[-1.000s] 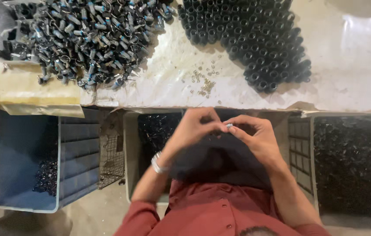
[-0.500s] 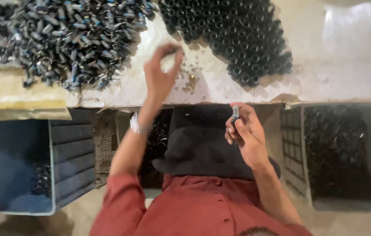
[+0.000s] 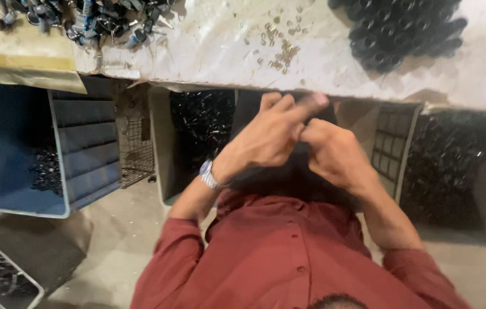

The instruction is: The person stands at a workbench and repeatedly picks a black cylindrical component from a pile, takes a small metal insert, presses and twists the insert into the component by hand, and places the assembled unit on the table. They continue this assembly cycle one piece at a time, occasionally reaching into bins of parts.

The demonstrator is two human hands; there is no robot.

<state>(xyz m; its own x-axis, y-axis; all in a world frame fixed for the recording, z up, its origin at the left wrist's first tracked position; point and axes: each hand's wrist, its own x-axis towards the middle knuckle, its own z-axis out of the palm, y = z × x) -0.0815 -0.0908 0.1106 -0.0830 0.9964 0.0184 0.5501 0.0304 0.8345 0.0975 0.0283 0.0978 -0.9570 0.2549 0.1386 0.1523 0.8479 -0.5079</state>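
My left hand point(image 3: 266, 134), with a wristwatch, and my right hand point(image 3: 334, 151) are pressed together just below the table's front edge, over a dark cloth point(image 3: 289, 180) on my lap. The fingers of both are curled and touch each other. Whatever lies between them is hidden; the earlier view showed a small metal part in my right hand. A scatter of small brass pieces point(image 3: 283, 54) lies on the white table point(image 3: 208, 51) just beyond my hands.
A pile of black tubes point(image 3: 403, 28) lies at the table's far right, a heap of metal parts point(image 3: 94, 17) at its far left. Under the table stand a blue crate point(image 3: 83, 143), a wire basket point(image 3: 137, 149), and bins of dark parts point(image 3: 197, 126) point(image 3: 454, 166).
My left hand reached out to the brass pieces on the table, then came back to join my right hand. The view has tilted down and closer.
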